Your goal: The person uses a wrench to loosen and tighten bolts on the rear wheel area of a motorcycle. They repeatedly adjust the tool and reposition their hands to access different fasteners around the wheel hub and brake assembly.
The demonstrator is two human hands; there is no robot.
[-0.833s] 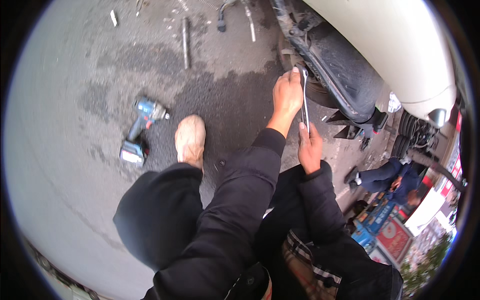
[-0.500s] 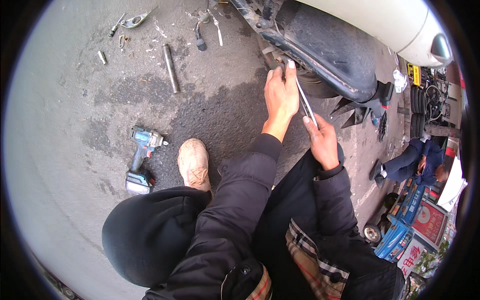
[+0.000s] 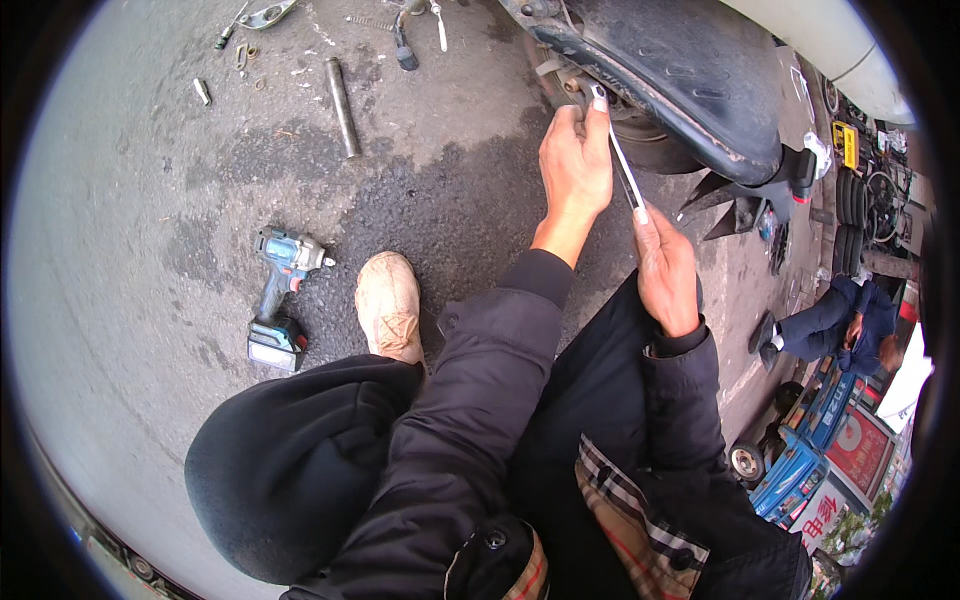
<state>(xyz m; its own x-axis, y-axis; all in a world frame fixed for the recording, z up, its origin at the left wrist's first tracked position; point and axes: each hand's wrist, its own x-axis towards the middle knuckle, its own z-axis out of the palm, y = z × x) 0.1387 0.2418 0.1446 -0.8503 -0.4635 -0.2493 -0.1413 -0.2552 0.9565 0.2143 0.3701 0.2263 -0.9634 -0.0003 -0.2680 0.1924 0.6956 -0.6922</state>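
Both of my hands are on a silver wrench (image 3: 622, 158) that slants beside the dark underside of a scooter (image 3: 680, 90). My left hand (image 3: 577, 170) is closed round its far end, thumb along the metal, close to a small brownish bolt (image 3: 572, 85) near the wheel (image 3: 650, 145). Whether the wrench's jaw sits on a fastener is hard to make out. Lower and to the right, my right hand (image 3: 668, 268) is closed on the wrench's near end, its thumb lying against the tip; the fingers beneath are partly hidden.
On the asphalt at left lie a blue cordless impact wrench (image 3: 285, 265), a metal tube (image 3: 342, 108), a socket (image 3: 202, 92) and several small parts. My shoe (image 3: 388, 300) stands beside the impact wrench. A seated person (image 3: 840, 320) and a blue vehicle (image 3: 800, 450) are at right.
The view has shifted, so ground items sit higher and the scooter farther right. My right hand's fingers look straighter, its thumb now at the wrench's near end. My left hand keeps its hold.
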